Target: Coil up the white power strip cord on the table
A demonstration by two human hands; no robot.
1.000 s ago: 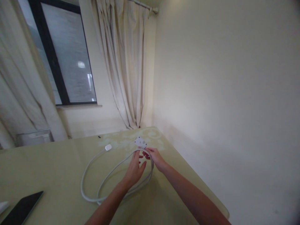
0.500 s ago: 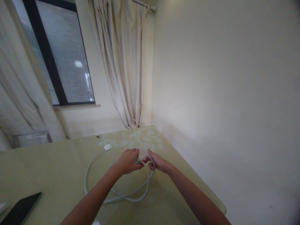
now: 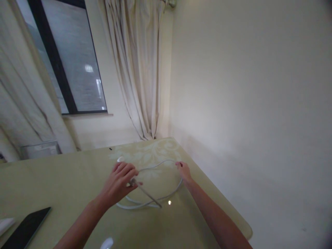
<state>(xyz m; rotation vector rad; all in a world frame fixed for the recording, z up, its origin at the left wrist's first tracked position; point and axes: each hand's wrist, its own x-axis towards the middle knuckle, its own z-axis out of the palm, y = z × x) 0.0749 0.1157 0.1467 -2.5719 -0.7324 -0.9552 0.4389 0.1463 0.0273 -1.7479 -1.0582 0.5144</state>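
Note:
A white cable [image 3: 166, 197] lies in loops on the pale green table [image 3: 64, 183]. My left hand [image 3: 120, 181] is curled round the cable near the loop's left side, fingers pinched on it. My right hand [image 3: 183, 169] grips the cable at the loop's far right, near the table's corner. A small white plug end [image 3: 119, 159] peeks out just beyond my left hand's fingers. The square white adapter seen earlier is hidden.
A dark flat phone or tablet [image 3: 24, 230] lies at the table's near left edge, with a white object [image 3: 5, 224] beside it. The wall [image 3: 246, 103] runs along the right edge. Curtains [image 3: 137, 69] and a window [image 3: 70, 58] stand behind the table.
My hands have moved apart: the left has drawn the cable leftward and the right has slid right along it, widening the loop. The adapter is no longer visible.

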